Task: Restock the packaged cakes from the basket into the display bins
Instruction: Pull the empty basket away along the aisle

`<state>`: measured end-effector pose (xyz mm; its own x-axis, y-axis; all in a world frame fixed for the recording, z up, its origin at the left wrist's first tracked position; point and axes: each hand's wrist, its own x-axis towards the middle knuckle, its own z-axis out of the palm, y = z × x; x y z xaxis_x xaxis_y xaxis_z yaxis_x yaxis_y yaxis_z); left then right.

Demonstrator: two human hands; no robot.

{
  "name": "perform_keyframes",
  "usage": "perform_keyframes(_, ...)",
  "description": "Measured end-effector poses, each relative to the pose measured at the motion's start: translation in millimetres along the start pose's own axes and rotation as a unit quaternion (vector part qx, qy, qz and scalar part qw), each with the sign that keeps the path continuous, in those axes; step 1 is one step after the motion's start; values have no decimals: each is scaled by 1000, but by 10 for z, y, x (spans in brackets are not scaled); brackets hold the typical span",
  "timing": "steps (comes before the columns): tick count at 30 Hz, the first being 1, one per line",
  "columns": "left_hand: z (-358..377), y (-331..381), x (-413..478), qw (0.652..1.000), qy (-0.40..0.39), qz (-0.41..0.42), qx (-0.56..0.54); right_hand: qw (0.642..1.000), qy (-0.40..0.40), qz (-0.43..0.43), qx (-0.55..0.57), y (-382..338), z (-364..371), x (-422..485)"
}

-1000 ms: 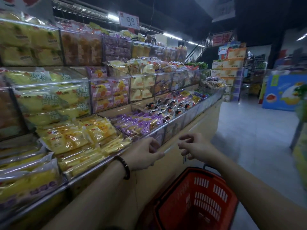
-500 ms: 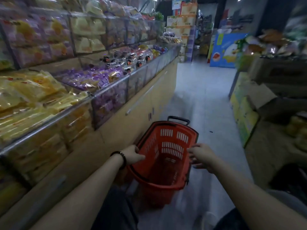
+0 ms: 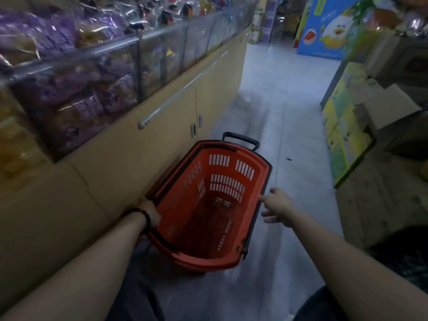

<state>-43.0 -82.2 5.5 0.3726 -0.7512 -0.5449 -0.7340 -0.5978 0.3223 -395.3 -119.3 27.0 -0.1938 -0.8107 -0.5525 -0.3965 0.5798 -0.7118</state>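
A red plastic basket stands on the floor beside the counter, and I see no packages inside it. My left hand, with a dark bracelet at the wrist, grips the basket's left rim between basket and counter. My right hand is spread open at the right rim, one fingertip touching it. Clear display bins run along the counter top at upper left. They hold purple packaged cakes and, further along, darker packets.
The beige counter cabinet with a long rail handle lines the left side. Cardboard boxes and yellow-green cartons crowd the right. A tiled aisle runs ahead to a blue poster stand. The basket's black pull handle points away.
My view has dropped from the shelves to the floor. Both hands came down from the bin edge to the basket's rims, the left one taking hold.
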Motion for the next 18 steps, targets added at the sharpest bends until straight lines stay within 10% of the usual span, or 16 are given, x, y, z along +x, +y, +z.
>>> perform_keyframes(11,58,698,368,999,1,31,-42,998,43,-47,-21,61,196,583)
perform_keyframes(18,342,1154,862,979,130,116,-107,986,106,-60,-114,221,219,949)
